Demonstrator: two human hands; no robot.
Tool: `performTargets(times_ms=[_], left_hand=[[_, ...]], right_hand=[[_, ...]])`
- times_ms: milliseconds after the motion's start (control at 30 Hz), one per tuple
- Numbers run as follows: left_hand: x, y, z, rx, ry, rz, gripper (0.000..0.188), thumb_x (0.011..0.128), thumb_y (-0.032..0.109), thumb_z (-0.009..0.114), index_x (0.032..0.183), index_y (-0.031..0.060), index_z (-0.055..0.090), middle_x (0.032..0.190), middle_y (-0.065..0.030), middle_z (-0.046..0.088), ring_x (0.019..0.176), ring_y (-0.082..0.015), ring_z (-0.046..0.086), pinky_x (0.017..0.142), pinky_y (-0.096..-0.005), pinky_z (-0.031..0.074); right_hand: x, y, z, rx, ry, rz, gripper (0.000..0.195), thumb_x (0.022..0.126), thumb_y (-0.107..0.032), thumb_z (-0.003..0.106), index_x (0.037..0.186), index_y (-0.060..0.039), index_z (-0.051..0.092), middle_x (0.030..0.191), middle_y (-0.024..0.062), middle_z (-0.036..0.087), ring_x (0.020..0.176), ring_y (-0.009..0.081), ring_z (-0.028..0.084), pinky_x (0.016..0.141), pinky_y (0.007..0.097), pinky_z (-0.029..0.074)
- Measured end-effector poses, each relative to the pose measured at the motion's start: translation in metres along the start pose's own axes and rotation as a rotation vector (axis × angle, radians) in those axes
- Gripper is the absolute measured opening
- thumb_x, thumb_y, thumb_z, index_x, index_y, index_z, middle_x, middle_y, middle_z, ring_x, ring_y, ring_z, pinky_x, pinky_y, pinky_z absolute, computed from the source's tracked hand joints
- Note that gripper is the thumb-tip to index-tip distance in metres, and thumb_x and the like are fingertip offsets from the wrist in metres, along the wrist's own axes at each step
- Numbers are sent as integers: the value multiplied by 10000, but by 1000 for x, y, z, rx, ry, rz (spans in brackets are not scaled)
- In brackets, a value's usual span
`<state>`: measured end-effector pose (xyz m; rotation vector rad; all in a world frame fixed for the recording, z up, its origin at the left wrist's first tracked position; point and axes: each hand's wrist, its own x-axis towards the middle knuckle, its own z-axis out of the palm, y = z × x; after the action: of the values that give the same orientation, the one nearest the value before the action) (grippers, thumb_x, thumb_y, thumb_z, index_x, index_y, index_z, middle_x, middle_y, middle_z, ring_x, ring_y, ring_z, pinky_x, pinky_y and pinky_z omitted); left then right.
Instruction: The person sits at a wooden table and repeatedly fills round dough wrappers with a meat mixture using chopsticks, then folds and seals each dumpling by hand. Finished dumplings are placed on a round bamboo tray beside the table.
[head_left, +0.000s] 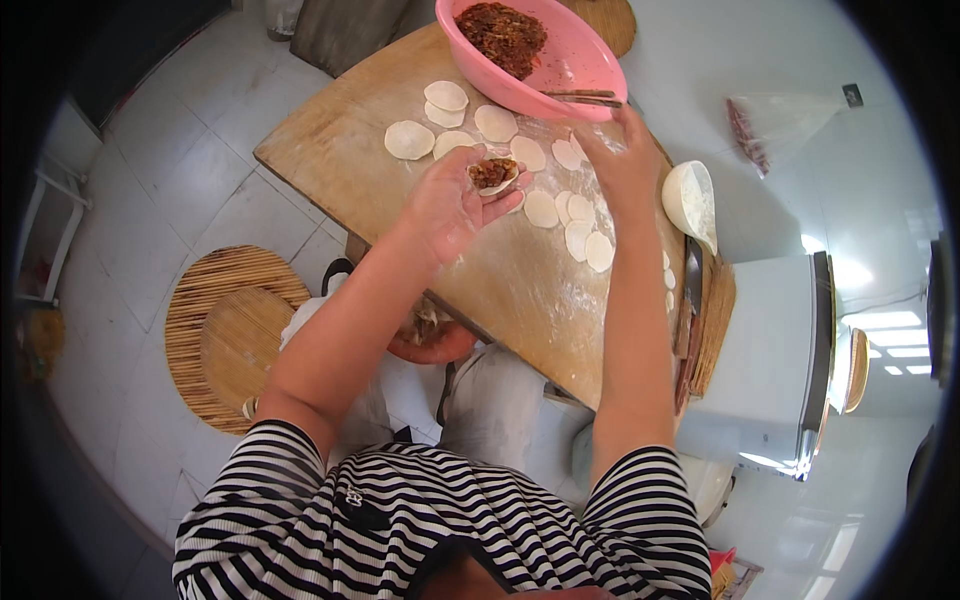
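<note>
My left hand (457, 199) holds a round dough wrapper (501, 187) with brown-red chopped filling (491, 173) on it, cupped in the fingers. At the near rim of a pink plastic basin (574, 64), my right hand (622, 146) has its thumb and fingers apart, close to the ends of a pair of chopsticks (581, 97) resting inside that rim. Whether the fingertips touch the chopsticks is unclear. More filling (501, 37) is heaped in the basin. Several flat dough wrappers (409, 140) lie on the floured wooden board (517, 277), some overlapping, on both sides of my left hand.
A white scoop of flour (688, 202) stands at the board's right edge, near a cleaver (693, 270) and a straw brush (714, 330). Round reed trays (184, 322) are on the tiled floor at left. Under the board's edge is a red basin (431, 345).
</note>
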<state>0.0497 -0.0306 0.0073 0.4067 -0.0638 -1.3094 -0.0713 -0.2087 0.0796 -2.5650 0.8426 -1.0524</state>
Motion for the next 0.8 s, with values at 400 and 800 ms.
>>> performTargets(times_ms=[400, 800], left_hand=[[-155, -91, 0, -50, 39, -233, 430, 1047, 312, 347, 1197, -56, 511, 1220, -238, 601, 1153, -366, 601, 976, -443, 492], [-222, -124, 4, 93, -24, -218, 351, 1026, 269, 428, 1257, 14, 495, 1198, -148, 609, 1094, -305, 627, 954, -441, 533]], right_hand=[[-283, -77, -49, 464, 47, 199, 535, 787, -187, 776, 1252, -7, 582, 1277, 171, 601, 1192, 288, 569, 1028, 384, 431], [-338, -100, -87, 100, 34, -161, 694, 751, -528, 735, 1244, -57, 606, 1409, 205, 480, 1307, 415, 427, 1057, 521, 323]])
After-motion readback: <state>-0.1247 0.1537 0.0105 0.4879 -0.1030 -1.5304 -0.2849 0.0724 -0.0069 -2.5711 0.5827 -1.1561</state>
